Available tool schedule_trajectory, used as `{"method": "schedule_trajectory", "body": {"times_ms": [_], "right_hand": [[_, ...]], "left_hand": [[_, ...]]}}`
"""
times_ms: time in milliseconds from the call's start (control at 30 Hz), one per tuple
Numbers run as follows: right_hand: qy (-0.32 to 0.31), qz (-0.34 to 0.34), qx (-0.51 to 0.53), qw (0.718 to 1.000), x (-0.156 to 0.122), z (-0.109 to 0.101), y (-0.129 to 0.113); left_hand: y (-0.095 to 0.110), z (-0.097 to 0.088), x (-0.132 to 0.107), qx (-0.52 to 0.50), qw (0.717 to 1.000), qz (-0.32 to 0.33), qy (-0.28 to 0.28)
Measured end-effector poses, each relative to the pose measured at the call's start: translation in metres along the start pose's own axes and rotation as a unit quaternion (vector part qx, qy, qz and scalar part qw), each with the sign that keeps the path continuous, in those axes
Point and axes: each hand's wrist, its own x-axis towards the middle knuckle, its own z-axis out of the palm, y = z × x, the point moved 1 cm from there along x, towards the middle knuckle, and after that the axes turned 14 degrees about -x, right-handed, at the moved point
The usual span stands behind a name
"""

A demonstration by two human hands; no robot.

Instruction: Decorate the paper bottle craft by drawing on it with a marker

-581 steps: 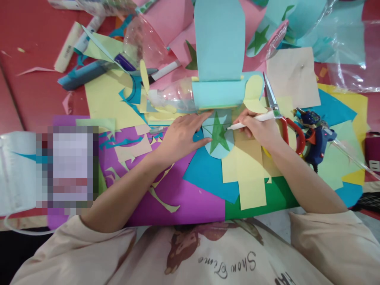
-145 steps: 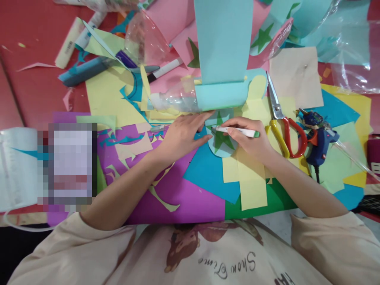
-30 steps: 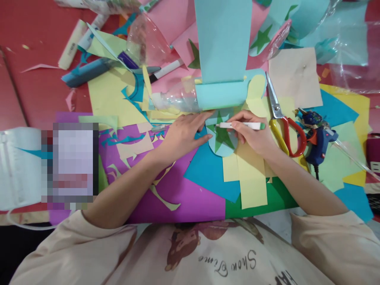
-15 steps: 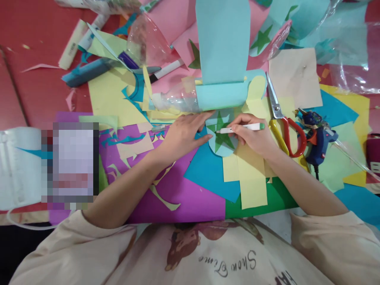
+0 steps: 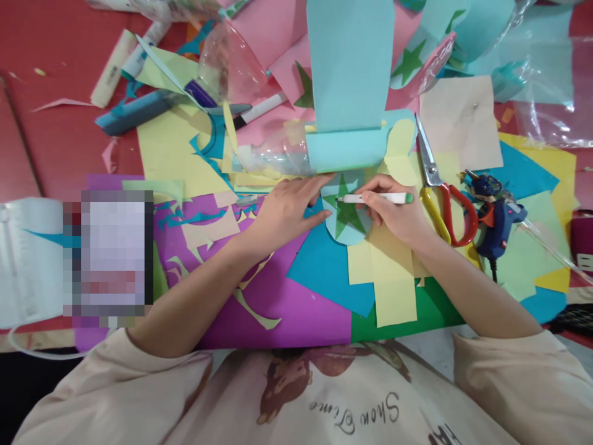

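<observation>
My right hand (image 5: 393, 204) grips a white marker (image 5: 377, 198) with a green end. The marker's tip meets a green star (image 5: 348, 216) on a rounded light blue paper piece (image 5: 330, 226). At the left edge of that piece lies my left hand (image 5: 296, 204), fingers spread, thumb and index finger near the star. Just beyond both hands a clear plastic bottle (image 5: 282, 151), partly wrapped in light blue paper (image 5: 347, 148), lies on its side. Beneath the hands are blue paper (image 5: 324, 266) and pale yellow strips (image 5: 393, 278).
Red-and-yellow-handled scissors (image 5: 438, 185) and a blue glue gun (image 5: 498, 228) lie to the right. On the left are purple paper (image 5: 287, 309) with scraps, a blurred-out phone-like object (image 5: 115, 247) and a white pouch (image 5: 32, 259). More markers (image 5: 111, 71) and cut paper lie farther back.
The marker's tip has shifted slightly up and left on the star, and the marker lies more level. My left hand stays in place.
</observation>
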Motion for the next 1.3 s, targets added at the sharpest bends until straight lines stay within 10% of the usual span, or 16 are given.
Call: {"method": "schedule_trajectory", "body": {"times_ms": [1300], "right_hand": [[0.023, 0.024, 0.005, 0.999, 0.0014, 0.0006, -0.0064]], "left_hand": [[0.0015, -0.0014, 0.0002, -0.001, 1.0, -0.019, -0.016]]}}
